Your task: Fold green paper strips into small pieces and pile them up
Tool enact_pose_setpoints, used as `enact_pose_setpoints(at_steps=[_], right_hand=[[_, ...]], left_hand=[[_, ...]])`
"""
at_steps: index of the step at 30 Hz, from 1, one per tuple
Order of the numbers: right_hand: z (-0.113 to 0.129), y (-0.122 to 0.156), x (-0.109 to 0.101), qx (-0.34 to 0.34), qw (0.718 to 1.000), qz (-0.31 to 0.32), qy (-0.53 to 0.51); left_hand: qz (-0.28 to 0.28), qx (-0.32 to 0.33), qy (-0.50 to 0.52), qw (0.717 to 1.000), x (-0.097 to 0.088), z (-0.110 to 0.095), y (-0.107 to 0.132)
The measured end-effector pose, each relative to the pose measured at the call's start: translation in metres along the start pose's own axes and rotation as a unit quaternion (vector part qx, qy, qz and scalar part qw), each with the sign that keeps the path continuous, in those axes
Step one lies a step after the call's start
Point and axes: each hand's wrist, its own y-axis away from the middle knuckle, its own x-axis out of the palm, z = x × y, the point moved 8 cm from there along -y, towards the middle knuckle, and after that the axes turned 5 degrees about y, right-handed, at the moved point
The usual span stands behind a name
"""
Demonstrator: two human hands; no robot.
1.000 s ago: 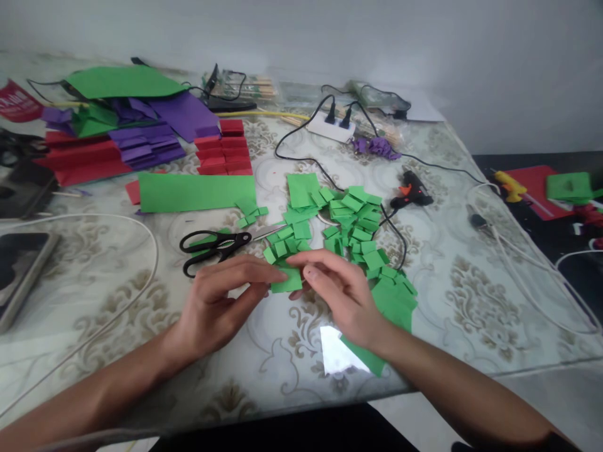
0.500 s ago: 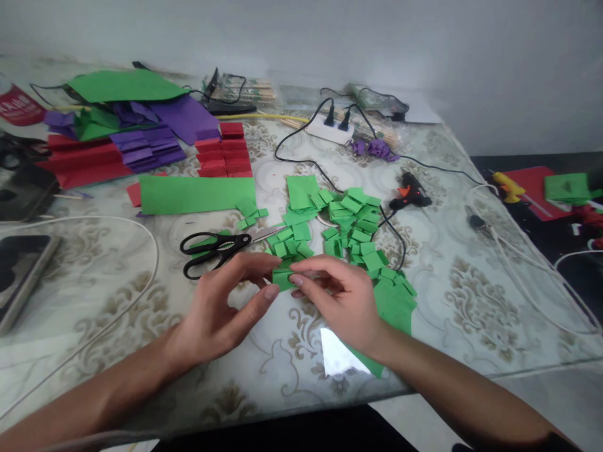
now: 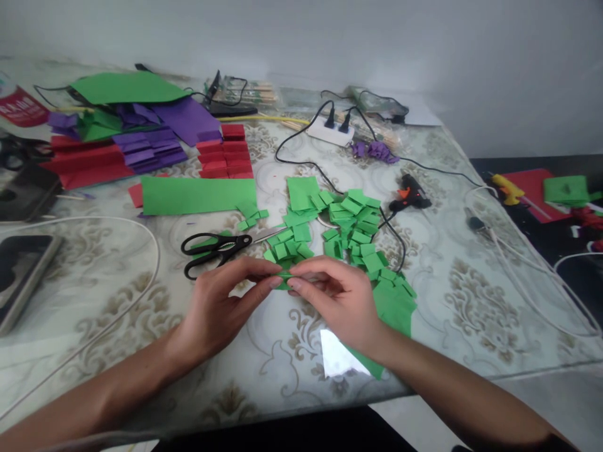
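- The left hand (image 3: 211, 314) and right hand (image 3: 346, 301) pinch a small green paper piece (image 3: 284, 284) between their fingers (image 3: 264, 290).
- Black-handled scissors (image 3: 242, 241) lie just beyond the left hand.
- A long green strip (image 3: 198, 196) lies behind the scissors.
- A black glue gun (image 3: 411, 193) rests on the patterned tabletop (image 3: 452, 251), right of the cut green pieces (image 3: 360, 235).
- Farther back, a white power strip (image 3: 330, 132) carries two black plugs (image 3: 330, 119).

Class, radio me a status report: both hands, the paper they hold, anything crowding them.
Left hand, right hand: both pinching small green paper. Paper mostly hidden. Close beyond: scissors by left hand, cut green pieces ahead.
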Motion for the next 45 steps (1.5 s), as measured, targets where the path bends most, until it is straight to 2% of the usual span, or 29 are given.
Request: enact_pose_setpoints(at_steps=[7,11,15,18,28,45], right_hand=[[-0.002,-0.002,-0.001,0.016,1.000,-0.005,-0.018],[0.000,-0.001,-0.003,0.011,1.000,-0.011,-0.011],[0.001,-0.001,-0.002,0.000,1.000,-0.007,-0.011],[0.001,0.000,-0.002,-0.005,1.000,-0.008,-0.017],[0.002,-0.001,-0.001,0.010,1.000,0.000,-0.021],[0.000,-0.001,-0.001,0.038,0.998,0.005,-0.040]], left_hand=[[0.009,0.005,0.005,1.000,0.000,-0.003,0.001],[0.019,-0.050,0.038,0.998,0.003,0.005,0.002],[0.036,-0.122,0.120,0.985,0.010,0.015,0.003],[0.032,-0.146,0.164,0.975,0.012,0.018,0.002],[0.023,-0.134,0.157,0.978,0.010,0.022,0.005],[0.022,-0.122,0.142,0.982,0.008,0.016,0.003]])
